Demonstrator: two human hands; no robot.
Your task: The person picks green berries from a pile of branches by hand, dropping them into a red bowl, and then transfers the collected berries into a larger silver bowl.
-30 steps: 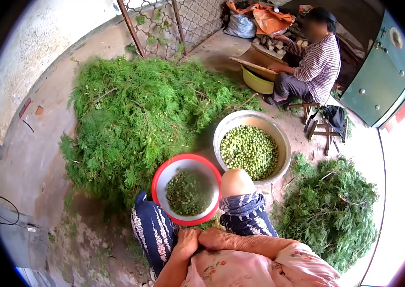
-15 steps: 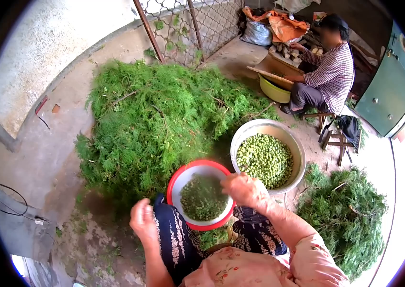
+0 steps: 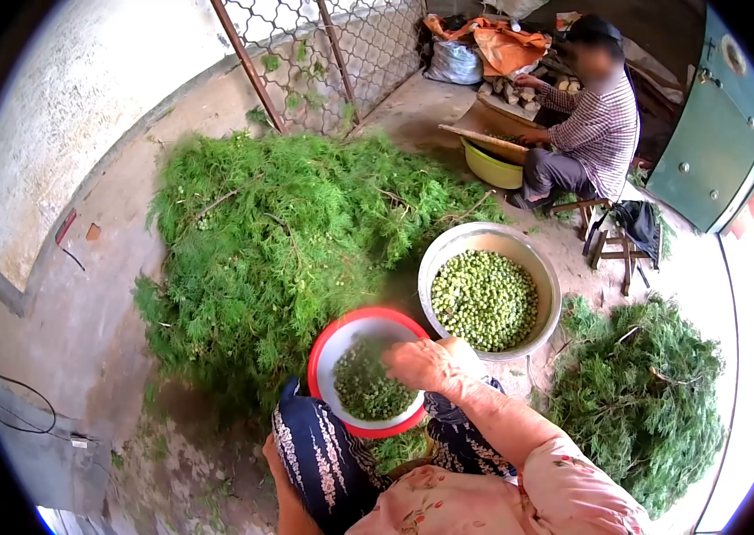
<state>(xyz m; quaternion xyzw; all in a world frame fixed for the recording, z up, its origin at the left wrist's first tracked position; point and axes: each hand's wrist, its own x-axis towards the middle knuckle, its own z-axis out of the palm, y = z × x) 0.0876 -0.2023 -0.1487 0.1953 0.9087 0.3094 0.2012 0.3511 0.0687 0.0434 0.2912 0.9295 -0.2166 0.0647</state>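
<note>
Right hand [image 3: 422,366] lies palm-down in the red-rimmed bowl [image 3: 337,343] on the lap, fingers among the green berries [image 3: 359,388]. Its grip is hidden, as is the left hand's [image 3: 270,446]. This looks like sorting; scooping any out calls for a steady bowl.

left hand [image 3: 270,448] mostly hidden behind knee [image 3: 306,450]; right hand [image 3: 422,364] covers part of red bowl [image 3: 368,312].

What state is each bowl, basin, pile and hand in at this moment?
red-rimmed bowl: on the lap, partly filled with green berries.
metal basin: upright on the ground, nearly full of berries.
right hand: open, palm down over the bowl.
left hand: low at the side, mostly hidden.
branch pile: heaped on the ground.
</note>
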